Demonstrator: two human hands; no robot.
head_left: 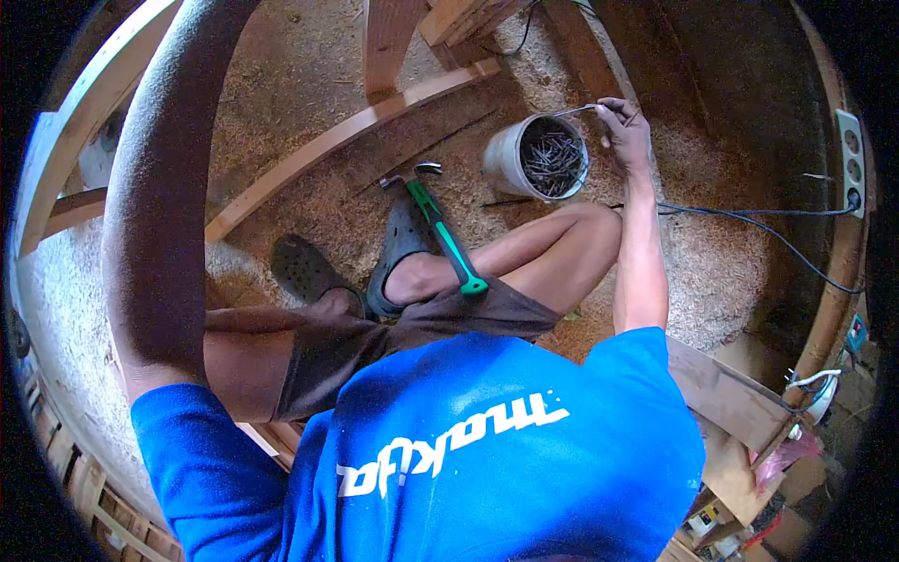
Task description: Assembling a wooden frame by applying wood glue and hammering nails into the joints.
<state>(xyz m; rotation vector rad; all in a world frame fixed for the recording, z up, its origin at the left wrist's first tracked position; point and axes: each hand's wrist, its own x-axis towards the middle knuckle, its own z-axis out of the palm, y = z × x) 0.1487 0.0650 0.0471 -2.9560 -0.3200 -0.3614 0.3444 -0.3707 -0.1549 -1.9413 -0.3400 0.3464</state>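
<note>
Surrounding the bucket (506,165), sawdust-strewn floor (328,211).

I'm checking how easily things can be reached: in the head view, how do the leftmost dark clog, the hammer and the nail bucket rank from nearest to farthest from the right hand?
From the right hand:
1. Nail bucket: just to its left.
2. Hammer: farther left, near mid-picture.
3. Leftmost dark clog: farthest left, beyond the hammer.
</note>
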